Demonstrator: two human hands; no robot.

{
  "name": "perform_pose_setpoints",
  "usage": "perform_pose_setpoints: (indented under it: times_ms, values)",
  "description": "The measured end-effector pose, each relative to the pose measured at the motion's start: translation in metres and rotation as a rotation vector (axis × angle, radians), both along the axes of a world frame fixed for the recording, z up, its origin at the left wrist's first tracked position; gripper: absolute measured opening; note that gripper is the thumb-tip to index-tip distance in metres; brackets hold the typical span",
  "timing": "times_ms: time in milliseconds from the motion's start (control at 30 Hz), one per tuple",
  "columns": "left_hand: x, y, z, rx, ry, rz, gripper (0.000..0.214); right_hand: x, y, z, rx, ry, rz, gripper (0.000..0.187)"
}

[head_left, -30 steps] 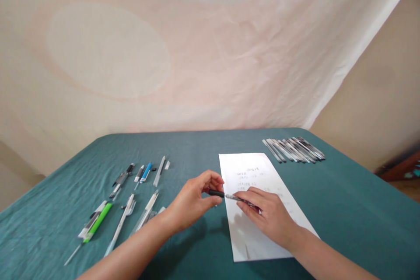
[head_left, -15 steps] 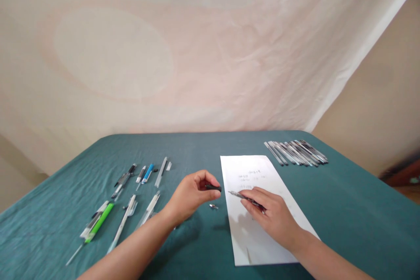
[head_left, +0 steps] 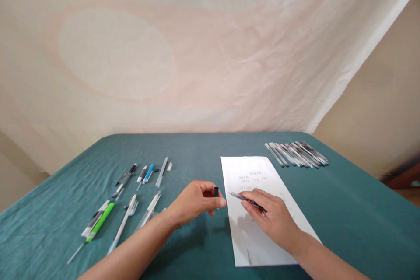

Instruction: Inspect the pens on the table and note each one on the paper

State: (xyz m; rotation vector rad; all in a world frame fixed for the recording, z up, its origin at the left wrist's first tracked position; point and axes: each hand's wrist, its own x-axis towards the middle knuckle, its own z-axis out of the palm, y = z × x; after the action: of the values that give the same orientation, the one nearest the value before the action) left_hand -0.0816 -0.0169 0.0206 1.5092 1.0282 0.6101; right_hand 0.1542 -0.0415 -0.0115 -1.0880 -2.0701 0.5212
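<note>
Over the left edge of the white paper sheet, my left hand is closed in a pinch on a short black tube-shaped pen part, which stands about upright between thumb and fingers. I cannot tell whether it is a cap or a grip. Above the paper, my right hand is closed around a slim pen, clear at its front and dark further back, its narrow tip pointing left toward my left hand. Faint handwriting shows on the sheet's upper part.
Left on the green cloth lie a green pen, a white pen, a blue pen part, a clear barrel and other pen pieces. A row of several pens lies at the back right.
My left hand has dropped slightly, and the black part in it has turned from lying flat to upright. The small shiny piece below that hand no longer shows. My right hand stays nearly still.
</note>
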Motion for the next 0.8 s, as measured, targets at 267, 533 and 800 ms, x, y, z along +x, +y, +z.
perform_pose_setpoints:
  times_ms: [267, 533, 800]
  values:
    - [0.004, -0.007, 0.004, 0.441, 0.311, -0.024, 0.010, 0.000, -0.002, 0.003, 0.011, 0.002, 0.027, 0.017]
    - [0.003, -0.006, 0.006, 0.572, 0.398, -0.014, 0.011, 0.000, -0.002, 0.003, 0.010, -0.061, 0.032, 0.018]
    - [0.004, -0.016, 0.007, 0.772, 0.766, -0.131, 0.021, -0.001, 0.000, -0.002, 0.084, -0.217, 0.026, 0.023]
